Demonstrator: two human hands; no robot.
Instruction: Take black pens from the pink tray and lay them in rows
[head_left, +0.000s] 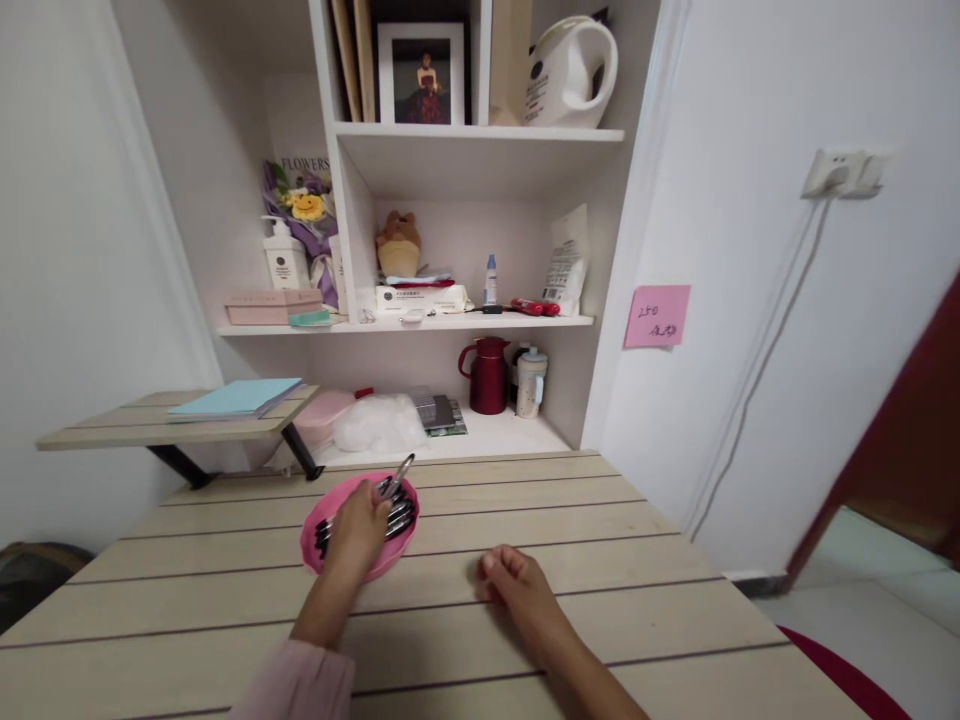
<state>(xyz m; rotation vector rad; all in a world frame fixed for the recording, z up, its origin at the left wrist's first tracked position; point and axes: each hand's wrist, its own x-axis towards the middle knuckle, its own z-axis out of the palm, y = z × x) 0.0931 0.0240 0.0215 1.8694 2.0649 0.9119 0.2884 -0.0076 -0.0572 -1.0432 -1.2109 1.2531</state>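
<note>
A round pink bowl (pixel 309 545) stands on the table, left of the middle, with several black and silver pens (pixel 400 515) heaped in it. My left hand (pixel 361 522) reaches over the bowl, fingers closed on a pen (pixel 403 472) that slants up and to the right past the far rim. Part of the bowl and heap is hidden under this hand. To the right of the bowl, my right hand (pixel 511 580) rests on the bare tabletop. Its fingers are curled in, and nothing shows in them.
The slatted wooden table (pixel 600 620) meets a white shelf unit (pixel 480 140) at the back. A small raised stand (pixel 135 410) at the left carries blue-covered papers (pixel 236 398). On the lowest shelf are a red jug (pixel 489 376), a light cup (pixel 531 384) and a white plastic bag (pixel 379 423).
</note>
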